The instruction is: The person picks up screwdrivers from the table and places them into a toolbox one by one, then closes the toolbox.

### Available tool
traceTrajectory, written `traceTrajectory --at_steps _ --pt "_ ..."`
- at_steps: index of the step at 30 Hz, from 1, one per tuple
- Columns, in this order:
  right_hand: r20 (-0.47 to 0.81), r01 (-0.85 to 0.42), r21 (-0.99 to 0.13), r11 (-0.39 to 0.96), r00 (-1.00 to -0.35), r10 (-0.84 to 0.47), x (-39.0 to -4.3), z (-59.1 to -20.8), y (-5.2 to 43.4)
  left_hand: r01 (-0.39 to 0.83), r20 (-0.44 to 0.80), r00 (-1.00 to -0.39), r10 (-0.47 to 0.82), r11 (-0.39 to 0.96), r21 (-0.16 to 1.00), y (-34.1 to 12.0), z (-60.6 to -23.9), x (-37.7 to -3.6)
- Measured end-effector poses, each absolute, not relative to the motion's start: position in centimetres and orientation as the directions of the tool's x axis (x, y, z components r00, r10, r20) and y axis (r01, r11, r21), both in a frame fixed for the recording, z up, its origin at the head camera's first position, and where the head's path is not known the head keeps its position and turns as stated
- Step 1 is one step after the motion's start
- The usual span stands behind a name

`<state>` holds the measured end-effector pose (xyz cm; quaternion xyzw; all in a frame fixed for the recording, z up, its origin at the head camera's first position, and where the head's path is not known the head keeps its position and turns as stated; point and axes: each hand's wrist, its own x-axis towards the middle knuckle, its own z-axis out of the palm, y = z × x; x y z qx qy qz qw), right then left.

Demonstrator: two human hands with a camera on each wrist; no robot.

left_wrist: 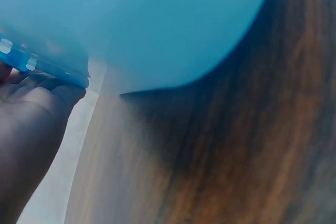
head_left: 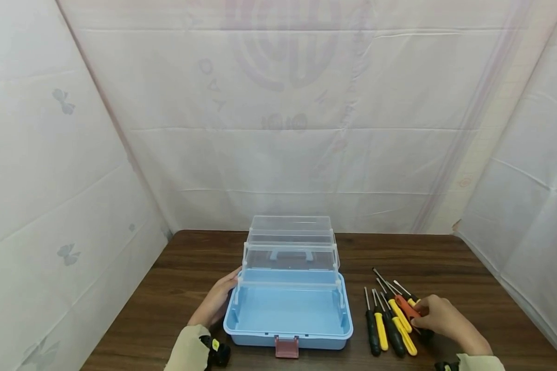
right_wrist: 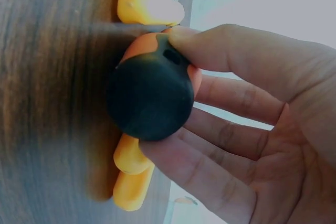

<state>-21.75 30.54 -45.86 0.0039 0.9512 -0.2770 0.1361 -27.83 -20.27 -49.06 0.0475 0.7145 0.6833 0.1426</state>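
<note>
Right hand (head_left: 441, 317) pinches the orange-and-black screwdriver (head_left: 407, 307) by its handle, thumb and fingers curled round it, at the right end of the screwdriver row (head_left: 390, 322) right of the blue toolbox (head_left: 289, 314). Left hand (head_left: 219, 299) lies with relaxed fingers flat against the toolbox's left wall. Toolbox open on the bench (head_left: 176, 288), clear trays (head_left: 290, 247) raised behind.

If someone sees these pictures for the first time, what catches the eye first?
First, the open blue toolbox with clear raised trays, at the middle of the wooden table, the left hand resting on its side. Then the row of screwdrivers on its right, where the right hand grips the orange-and-black screwdriver.
</note>
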Motion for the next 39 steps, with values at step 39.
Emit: traceTrajectory --at_steps 39 --pt "-0.147 -0.012 -0.564 0.826 -0.983 -0.114 -21.4 -42.3 30.4 -0.124 -0.134 -0.954 0.268 0.054 0.991 -20.3 -49.2 -27.9"
